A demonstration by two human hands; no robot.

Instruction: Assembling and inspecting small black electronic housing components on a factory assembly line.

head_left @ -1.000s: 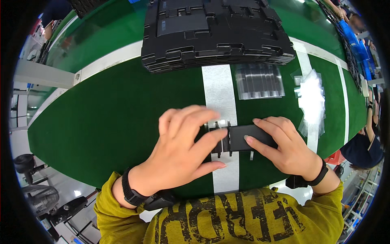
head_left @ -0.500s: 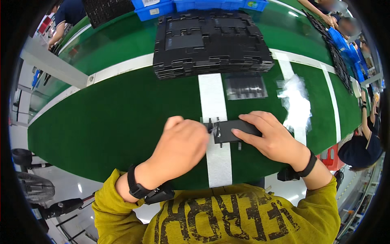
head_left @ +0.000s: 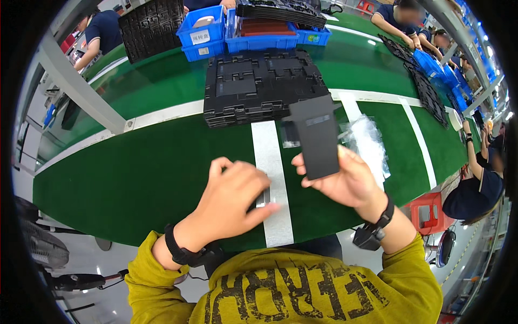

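Note:
Upright in my right hand (head_left: 348, 181) is a flat black rectangular piece (head_left: 319, 141), perhaps a battery pack, which has a dark glossy strip across its upper part. My fingers and thumb grip its lower end. My left hand (head_left: 232, 197) is over the white stripe on the green table, fingers bent and apart, thumb stretched to the right. A small dark and shiny thing (head_left: 262, 201) shows partly beneath its fingers; its kind is hidden. Behind the black piece lies a clear plastic sheet (head_left: 290, 135), partly covered. Right of it sits a pile of clear films (head_left: 368, 141).
A stack of black moulded trays (head_left: 253, 86) stands at mid-table. Behind it are blue bins (head_left: 200, 35), more black trays (head_left: 280, 12) and a leaning tray (head_left: 151, 29). A grey post (head_left: 81, 86) rises at left. Co-workers sit along the far and right sides, near a red stool (head_left: 429, 213).
My right hand has raised and turned the black piece from lying flat to upright. My left hand has come away from its end, fingers spreading. The view has shifted, showing more of the bins.

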